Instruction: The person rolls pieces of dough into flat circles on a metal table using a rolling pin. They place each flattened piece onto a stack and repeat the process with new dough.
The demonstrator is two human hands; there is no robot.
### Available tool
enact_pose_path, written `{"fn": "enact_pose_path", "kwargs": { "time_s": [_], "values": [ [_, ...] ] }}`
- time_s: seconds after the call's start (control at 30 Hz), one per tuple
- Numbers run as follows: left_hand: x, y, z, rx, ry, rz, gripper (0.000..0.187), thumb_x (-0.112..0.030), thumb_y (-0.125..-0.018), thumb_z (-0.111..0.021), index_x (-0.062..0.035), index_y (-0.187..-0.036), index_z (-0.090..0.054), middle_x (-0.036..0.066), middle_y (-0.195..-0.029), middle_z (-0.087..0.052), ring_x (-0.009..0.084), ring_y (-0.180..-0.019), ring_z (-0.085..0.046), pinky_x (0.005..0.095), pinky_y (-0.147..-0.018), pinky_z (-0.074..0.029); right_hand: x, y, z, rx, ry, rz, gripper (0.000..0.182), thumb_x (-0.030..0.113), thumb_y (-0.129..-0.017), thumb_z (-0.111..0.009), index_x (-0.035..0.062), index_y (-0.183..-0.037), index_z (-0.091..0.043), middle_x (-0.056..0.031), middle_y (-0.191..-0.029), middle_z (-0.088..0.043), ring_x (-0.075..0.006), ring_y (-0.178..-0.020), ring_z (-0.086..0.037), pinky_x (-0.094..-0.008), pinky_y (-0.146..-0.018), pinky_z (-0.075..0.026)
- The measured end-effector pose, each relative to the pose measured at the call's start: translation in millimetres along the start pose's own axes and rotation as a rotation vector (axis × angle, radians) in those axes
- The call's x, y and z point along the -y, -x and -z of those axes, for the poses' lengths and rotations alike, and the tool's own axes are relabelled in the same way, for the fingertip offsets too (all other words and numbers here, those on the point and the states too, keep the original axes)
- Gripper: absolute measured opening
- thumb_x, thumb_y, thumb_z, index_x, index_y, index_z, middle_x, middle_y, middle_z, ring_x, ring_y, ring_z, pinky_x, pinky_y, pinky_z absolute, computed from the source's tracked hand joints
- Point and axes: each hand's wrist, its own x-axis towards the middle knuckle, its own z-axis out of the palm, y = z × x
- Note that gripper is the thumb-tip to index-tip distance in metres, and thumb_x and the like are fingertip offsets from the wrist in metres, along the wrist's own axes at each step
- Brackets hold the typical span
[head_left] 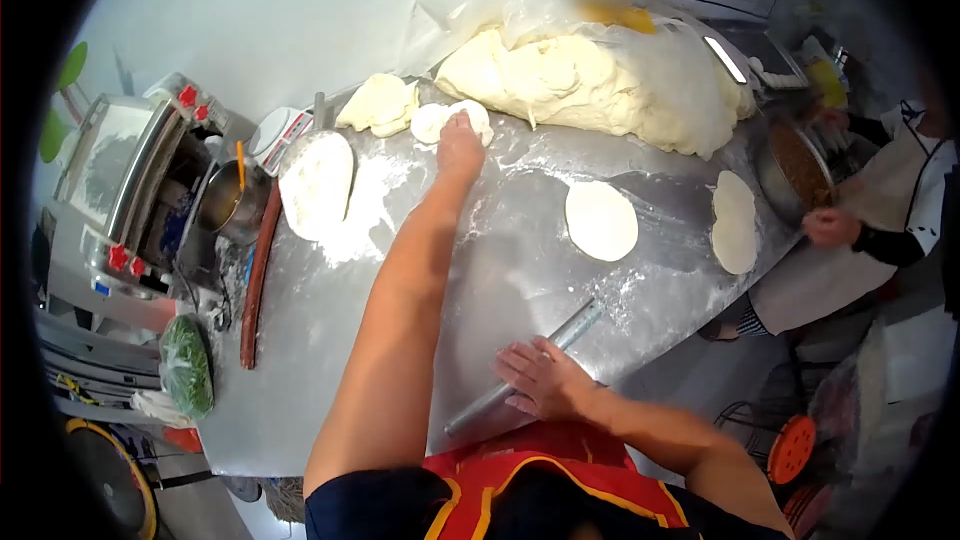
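Observation:
My left hand (460, 148) reaches to the back of the metal table (400, 380), its fingers closed on a small round dough piece (477, 120). Beside it lie another small piece (428, 124) and a torn lump (382, 106). My right hand (540, 378) lies across a metal rolling pin (575, 325) near the front edge, fingers spread over it. Flattened dough rounds lie at centre right (601, 221) and far right (735, 223). A large dough mass (580, 90), partly under clear plastic, sits along the back.
A floured oval piece (316, 185), a scale (277, 133), a reddish-brown stick (260, 285) and a metal pot (232, 202) are at left, near a machine (125, 180). At right, a person's hand (832, 228) is beside a bowl of brown filling (795, 165). A red stool (791, 449) stands below.

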Motion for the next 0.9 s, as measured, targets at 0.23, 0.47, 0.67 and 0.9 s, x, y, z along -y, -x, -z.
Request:
{"fn": "enact_pose_path", "kwargs": {
  "time_s": [0.23, 0.47, 0.67, 0.9],
  "values": [
    [-8, 9, -3, 0.125, -0.133, -0.043, 0.034, -0.013, -0.081, -0.07, -0.006, -0.11, -0.053, 0.017, -0.109, -0.061, 0.0366, -0.106, -0.057, 0.0452, -0.093, -0.047, -2, 2, -5, -0.13, -0.137, -0.009, 0.056, 0.04, -0.089, -0.063, 0.0123, -0.137, -0.054, -0.0078, -0.143, -0.051, -0.0249, -0.129, -0.05, -0.0462, -0.112, -0.032],
    [61, 18, 75, 0.088, 0.103, 0.16, 0.032, -0.029, -0.089, -0.066, -0.0072, -0.111, -0.06, 0.022, -0.102, -0.069, 0.0403, -0.099, -0.065, 0.0478, -0.085, -0.05, 3, 0, -1, -0.179, -0.156, -0.005, 0.053, 0.038, -0.089, -0.061, 0.0083, -0.132, -0.055, -0.0086, -0.137, -0.053, -0.0256, -0.124, -0.05, -0.0449, -0.111, -0.031],
    [253, 4, -5, 0.085, -0.169, -0.344, 0.036, -0.01, -0.091, -0.043, 0.0021, -0.122, -0.059, 0.02, -0.139, -0.051, 0.0395, -0.134, -0.039, 0.0486, -0.116, -0.027, -5, -8, -10, -0.14, -0.329, 0.051, 0.049, 0.034, -0.084, -0.068, 0.0026, -0.12, -0.06, -0.0131, -0.127, -0.057, -0.0296, -0.117, -0.052, -0.0464, -0.102, -0.038],
    [128, 42, 54, 0.223, 0.08, -0.183, 0.031, -0.025, -0.1, -0.046, 0.0018, -0.105, -0.059, 0.023, -0.104, -0.06, 0.042, -0.099, -0.057, 0.0469, -0.087, -0.044, -4, 1, -56, -0.318, -1.082, 0.039, 0.062, 0.04, -0.091, -0.056, 0.0001, -0.138, -0.047, -0.018, -0.14, -0.049, -0.033, -0.132, -0.042, -0.0486, -0.116, -0.023]
  ]
}}
